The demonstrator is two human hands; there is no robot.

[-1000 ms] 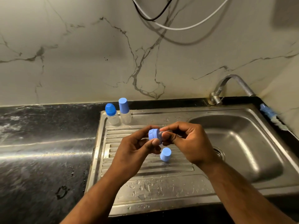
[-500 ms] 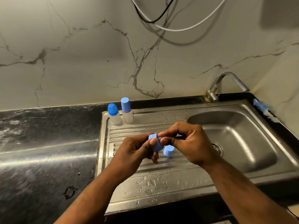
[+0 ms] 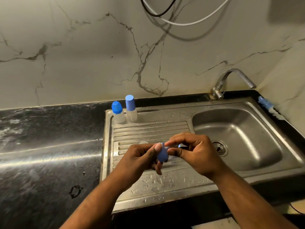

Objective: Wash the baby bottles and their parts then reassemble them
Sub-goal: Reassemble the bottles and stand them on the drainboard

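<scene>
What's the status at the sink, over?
Left hand, right hand both pinching one blue bottle part above the drainboard. Two capped bottles upright behind. Nothing in the way.

Above the wet steel drainboard (image 3: 148, 184) at centre frame, the left hand (image 3: 140, 157) is gripping a small blue cap (image 3: 162, 155) between thumb and fingers, and the right hand (image 3: 194, 152) is pinching its right side. Higher up, a round-capped baby bottle (image 3: 118, 113) and a flat-capped baby bottle (image 3: 131, 109) are standing side by side.

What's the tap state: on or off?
Off: no stream falls from the tap into the sink basin.
</scene>
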